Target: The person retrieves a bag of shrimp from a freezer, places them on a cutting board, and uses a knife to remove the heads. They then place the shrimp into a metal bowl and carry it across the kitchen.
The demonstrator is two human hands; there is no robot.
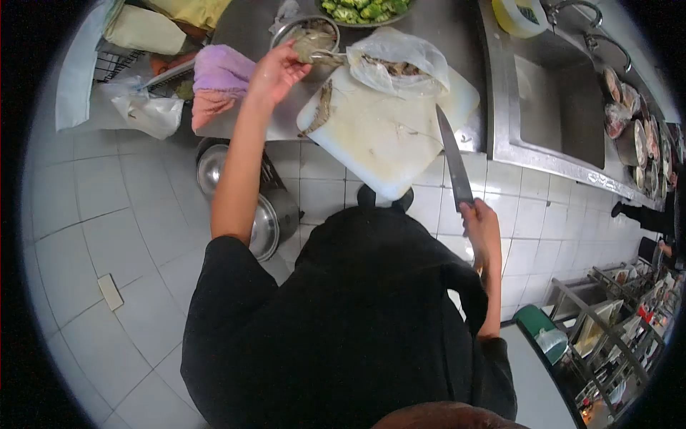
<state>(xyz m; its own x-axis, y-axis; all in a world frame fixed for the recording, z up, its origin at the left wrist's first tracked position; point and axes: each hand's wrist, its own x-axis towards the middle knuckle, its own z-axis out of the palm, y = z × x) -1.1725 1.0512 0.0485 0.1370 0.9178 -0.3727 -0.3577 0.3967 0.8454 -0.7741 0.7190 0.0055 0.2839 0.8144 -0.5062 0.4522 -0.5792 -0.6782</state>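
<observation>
My left hand is at the metal bowl, its fingers pinching a grey raw shrimp over the rim. More shrimp lie inside that bowl. In my right hand is a long kitchen knife, gripped by its handle, blade pointing up toward the right side of the white cutting board. One shrimp rests near the board's left edge. A clear plastic bag lies open across the board's far edge, with dark shrimp-like pieces inside.
At the back stands a bowl of cut green vegetables. Purple and pink towels hang at the counter's left end. To the right is a steel sink with a yellow container beside it. Metal pots sit below. Another person is at far right.
</observation>
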